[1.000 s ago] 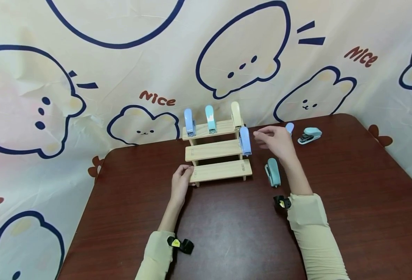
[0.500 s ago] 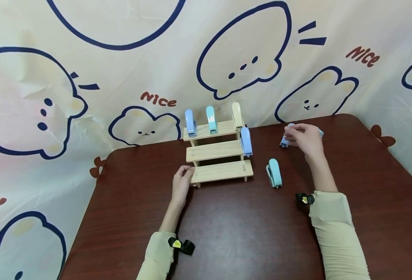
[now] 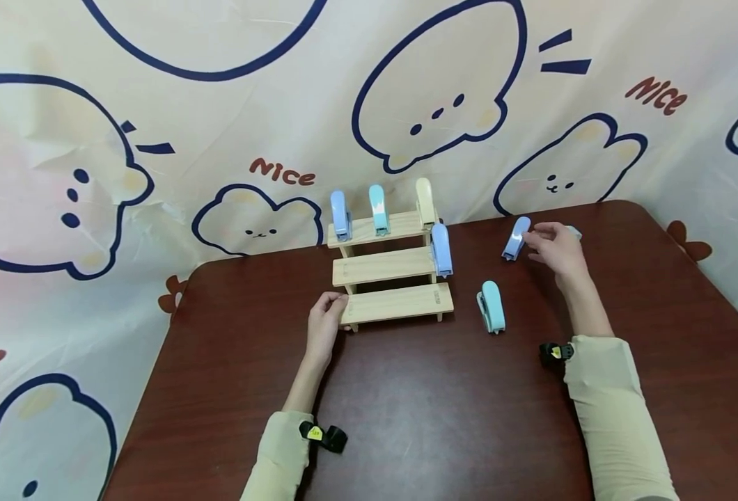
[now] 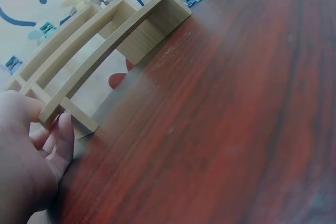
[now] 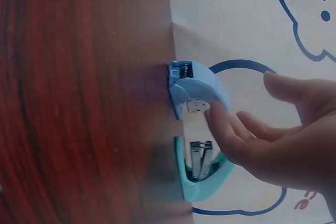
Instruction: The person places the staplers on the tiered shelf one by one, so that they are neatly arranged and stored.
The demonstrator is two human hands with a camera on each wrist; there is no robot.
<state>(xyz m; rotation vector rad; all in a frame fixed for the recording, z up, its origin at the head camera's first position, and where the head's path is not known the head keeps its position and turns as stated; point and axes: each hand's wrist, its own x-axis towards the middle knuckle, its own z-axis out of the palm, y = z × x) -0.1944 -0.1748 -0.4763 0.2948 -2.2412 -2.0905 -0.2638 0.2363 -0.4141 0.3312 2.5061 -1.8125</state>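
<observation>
My left hand point(image 3: 324, 323) grips the left end of the lowest shelf of a three-step wooden rack point(image 3: 394, 305), thumb above and fingers below in the left wrist view. At the back right, my right hand point(image 3: 560, 252) is beside a blue stapler point(image 3: 516, 239). Its fingers are loosely bent, with the thumb apart from the stapler; whether a fingertip touches it, I cannot tell. Mostly hidden behind that hand in the head view is a mint stapler point(image 5: 210, 184), plainer in the right wrist view. Another mint stapler point(image 3: 491, 306) stands right of the rack.
Along the top shelf stand a blue stapler point(image 3: 340, 214), a turquoise stapler point(image 3: 378, 209) and a cream stapler point(image 3: 425, 202). One more blue stapler point(image 3: 441, 249) is at the right end of the middle shelf. A patterned cloth point(image 3: 218, 139) hangs behind the dark wooden table point(image 3: 406, 410).
My right hand has moved right, from beside the rack to the blue stapler at the back, then slightly farther right, uncovering more of that stapler. The left hand keeps its grip on the rack.
</observation>
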